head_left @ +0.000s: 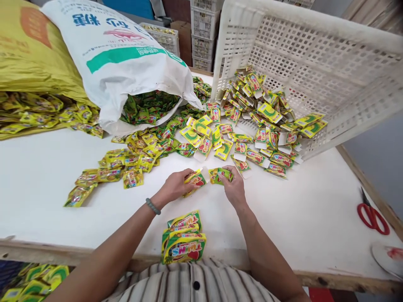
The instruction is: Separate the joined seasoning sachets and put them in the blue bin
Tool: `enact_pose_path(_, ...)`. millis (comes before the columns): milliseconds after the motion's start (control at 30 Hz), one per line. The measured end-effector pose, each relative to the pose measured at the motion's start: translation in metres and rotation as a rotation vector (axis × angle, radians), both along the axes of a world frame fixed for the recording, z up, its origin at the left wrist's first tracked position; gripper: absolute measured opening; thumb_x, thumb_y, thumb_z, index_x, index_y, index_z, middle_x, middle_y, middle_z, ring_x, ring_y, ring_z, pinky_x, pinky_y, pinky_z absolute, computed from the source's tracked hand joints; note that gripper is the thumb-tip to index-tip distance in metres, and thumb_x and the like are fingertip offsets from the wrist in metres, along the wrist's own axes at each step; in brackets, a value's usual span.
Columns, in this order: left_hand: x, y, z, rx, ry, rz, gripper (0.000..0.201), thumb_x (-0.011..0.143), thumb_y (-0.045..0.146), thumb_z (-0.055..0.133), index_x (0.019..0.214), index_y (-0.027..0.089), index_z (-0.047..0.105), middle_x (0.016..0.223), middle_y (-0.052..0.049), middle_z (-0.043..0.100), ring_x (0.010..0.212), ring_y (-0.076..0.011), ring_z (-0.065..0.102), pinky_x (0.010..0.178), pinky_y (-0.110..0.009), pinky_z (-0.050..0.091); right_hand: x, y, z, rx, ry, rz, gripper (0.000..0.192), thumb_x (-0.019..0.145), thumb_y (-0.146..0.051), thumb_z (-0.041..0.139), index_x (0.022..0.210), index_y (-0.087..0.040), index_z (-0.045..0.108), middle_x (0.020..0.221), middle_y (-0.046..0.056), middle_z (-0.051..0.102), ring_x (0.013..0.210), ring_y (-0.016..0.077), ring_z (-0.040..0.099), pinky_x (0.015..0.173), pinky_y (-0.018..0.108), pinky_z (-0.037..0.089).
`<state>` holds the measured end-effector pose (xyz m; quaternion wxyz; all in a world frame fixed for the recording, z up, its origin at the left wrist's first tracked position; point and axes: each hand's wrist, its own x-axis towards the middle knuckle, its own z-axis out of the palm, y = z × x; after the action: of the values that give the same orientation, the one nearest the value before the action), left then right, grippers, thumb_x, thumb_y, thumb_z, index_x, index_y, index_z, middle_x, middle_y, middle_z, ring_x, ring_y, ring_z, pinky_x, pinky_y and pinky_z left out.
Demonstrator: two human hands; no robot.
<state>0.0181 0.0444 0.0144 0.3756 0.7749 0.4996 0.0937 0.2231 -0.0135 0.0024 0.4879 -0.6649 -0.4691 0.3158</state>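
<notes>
My left hand (pixel 173 187) is closed around a small yellow-green cardboard box (pixel 196 180), whose white end flap stands open towards the right. Facing that end, my right hand (pixel 235 188) pinches candy packets (pixel 216 175), yellow and green, just apart from the box. How many packets it grips is hard to make out. Nearer my body, several filled-looking "Twins" boxes (pixel 185 245) stand grouped at the table edge. Beyond my hands lie loose yellow packets (pixel 132 178) on the left and open-flapped boxes (pixel 223 149) on the right.
A white plastic crate (pixel 333 79) lies tipped on its side, spilling boxes. At the left, a white sack (pixel 126 75) and a yellow sack (pixel 34 54) spill packets onto the white table (pixel 37 184). Red-handled scissors (pixel 373 216) and a round dish (pixel 388 256) lie at the right.
</notes>
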Motion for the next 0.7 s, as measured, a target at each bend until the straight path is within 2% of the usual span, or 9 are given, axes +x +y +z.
enact_pose_path(67, -0.003, -0.008, -0.008, -0.083, -0.205, 0.070, 0.041, 0.076, 0.052, 0.061, 0.099, 0.018, 0.064, 0.091, -0.004, 0.070, 0.082, -0.0246, 0.063, 0.068, -0.030, 0.044, -0.002, 0.000, -0.002, -0.018, -0.008, 0.038, 0.026, 0.076, -0.036, 0.061, 0.096, -0.020, 0.061, 0.087, 0.002, 0.065, 0.076, 0.0173, 0.059, 0.073, 0.030, 0.047)
enact_pose_path(167, -0.004, -0.015, -0.015, -0.208, -0.373, 0.057, 0.041, 0.077, 0.052, 0.061, 0.096, 0.016, 0.067, 0.088, -0.004, 0.071, 0.080, -0.0230, 0.062, 0.068, -0.029, 0.045, -0.004, -0.001, -0.002, -0.049, -0.018, 0.148, 0.023, 0.076, -0.035, 0.060, 0.094, -0.021, 0.063, 0.084, 0.001, 0.066, 0.072, 0.0164, 0.058, 0.069, 0.028, 0.047)
enact_pose_path(233, -0.004, -0.016, -0.016, -0.277, -0.406, 0.033, 0.041, 0.076, 0.051, 0.062, 0.096, 0.016, 0.069, 0.088, -0.005, 0.071, 0.080, -0.0231, 0.062, 0.069, -0.029, 0.046, -0.005, -0.002, -0.002, -0.047, -0.022, 0.184, 0.022, 0.076, -0.033, 0.060, 0.093, -0.020, 0.064, 0.086, 0.001, 0.067, 0.074, 0.0163, 0.059, 0.071, 0.028, 0.047)
enact_pose_path(433, -0.001, -0.019, -0.018, -0.380, -0.541, 0.058, 0.042, 0.075, 0.049, 0.067, 0.099, 0.015, 0.069, 0.093, -0.006, 0.072, 0.081, -0.0223, 0.062, 0.071, -0.029, 0.047, -0.010, -0.002, -0.001, 0.038, -0.055, 0.134, 0.023, 0.079, -0.031, 0.062, 0.098, -0.019, 0.066, 0.091, 0.003, 0.068, 0.080, 0.0178, 0.061, 0.075, 0.029, 0.048)
enact_pose_path(567, 0.002, -0.023, -0.021, -0.431, -0.632, 0.126, 0.040, 0.075, 0.049, 0.069, 0.094, 0.014, 0.069, 0.088, -0.005, 0.071, 0.075, -0.0189, 0.061, 0.067, -0.027, 0.045, -0.013, -0.001, -0.006, 0.093, -0.118, 0.214, 0.019, 0.079, -0.027, 0.063, 0.095, -0.021, 0.070, 0.096, 0.006, 0.065, 0.090, 0.0193, 0.061, 0.083, 0.031, 0.048)
enact_pose_path(700, 0.002, -0.026, -0.022, -0.468, -0.648, 0.147, 0.040, 0.073, 0.049, 0.071, 0.091, 0.014, 0.069, 0.086, -0.005, 0.071, 0.073, -0.0177, 0.060, 0.066, -0.026, 0.045, -0.010, 0.001, -0.008, 0.052, -0.147, 0.346, 0.017, 0.080, -0.024, 0.060, 0.092, -0.022, 0.070, 0.091, 0.005, 0.062, 0.088, 0.0192, 0.061, 0.082, 0.032, 0.048)
